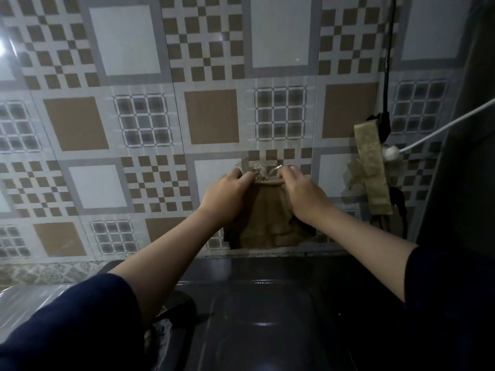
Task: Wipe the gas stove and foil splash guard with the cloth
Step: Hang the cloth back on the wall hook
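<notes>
A brown cloth (267,223) hangs flat against the patterned splash guard (150,167) on the wall behind the stove. My left hand (227,194) and my right hand (300,191) each pinch its top edge, side by side, at a crinkled shiny patch (258,171) on the guard. The cloth's lower edge reaches almost to the bottom of the wall. The dark glass top of the gas stove (267,317) lies below my forearms, with a black burner part (174,303) partly hidden under my left arm.
A dirty power strip (372,167) is taped to the wall at the right, with a black cable (388,62) running up and a white plug and cord (393,152) leading right. A dark bulky object (460,156) fills the right edge. Shiny wrapping (29,298) shows at lower left.
</notes>
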Demonstrator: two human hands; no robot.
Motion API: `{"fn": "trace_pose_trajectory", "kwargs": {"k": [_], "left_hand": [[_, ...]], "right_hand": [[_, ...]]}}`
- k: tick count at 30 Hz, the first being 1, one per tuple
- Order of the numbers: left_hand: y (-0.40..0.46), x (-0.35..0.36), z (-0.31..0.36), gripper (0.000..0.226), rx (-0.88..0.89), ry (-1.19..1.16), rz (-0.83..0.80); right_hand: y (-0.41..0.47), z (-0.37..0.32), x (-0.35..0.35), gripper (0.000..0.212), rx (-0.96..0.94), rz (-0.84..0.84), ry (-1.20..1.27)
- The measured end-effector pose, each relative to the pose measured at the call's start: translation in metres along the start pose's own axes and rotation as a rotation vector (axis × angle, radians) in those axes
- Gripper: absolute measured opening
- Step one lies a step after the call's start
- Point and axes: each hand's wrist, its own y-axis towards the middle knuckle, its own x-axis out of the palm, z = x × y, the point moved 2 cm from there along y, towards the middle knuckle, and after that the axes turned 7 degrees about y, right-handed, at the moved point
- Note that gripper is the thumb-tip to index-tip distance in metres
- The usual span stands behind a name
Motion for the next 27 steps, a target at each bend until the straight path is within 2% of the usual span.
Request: {"fn": "trace_pose_trajectory", "kwargs": {"k": [3,7,9,11,12,16,20,21,24,27], "left_hand": [[0.006,0.017,-0.009,0.053,0.152,0.252,-0.095],[0.013,0.038,-0.014,0.058,0.206,0.361,-0.144],[0.018,0.047,-0.015,0.058,0.185,0.368,-0.138],[0.023,0.054,-0.016,0.054,0.144,0.35,-0.118],[0.024,0.057,-0.016,0.053,0.123,0.341,-0.115],[0.027,0.065,-0.021,0.049,0.079,0.283,-0.08],[0.024,0.076,-0.02,0.044,0.004,0.166,-0.084],[0.022,0.079,-0.019,0.043,-0.036,0.099,-0.09],[0.017,0.083,-0.013,0.04,-0.128,-0.036,-0.068],[0.013,0.088,-0.007,0.045,-0.138,0.018,-0.186]], "right_hand": [[0.001,0.009,0.007,0.013,-0.244,-0.113,-0.129],[0.009,0.021,0.03,0.018,-0.274,-0.148,-0.246],[0.016,0.024,0.039,0.02,-0.149,-0.121,-0.188],[0.025,0.027,0.044,0.039,0.039,-0.151,-0.091],[0.029,0.027,0.046,0.042,0.071,-0.174,-0.084],[0.031,0.021,0.046,0.039,0.116,-0.206,-0.059],[0.021,0.023,0.051,0.017,0.047,-0.145,0.027],[0.018,0.024,0.055,0.019,0.038,-0.137,0.031],[0.012,0.028,0.067,0.05,0.094,-0.076,0.04],[0.007,0.025,0.073,0.051,0.21,-0.06,0.226]]}}
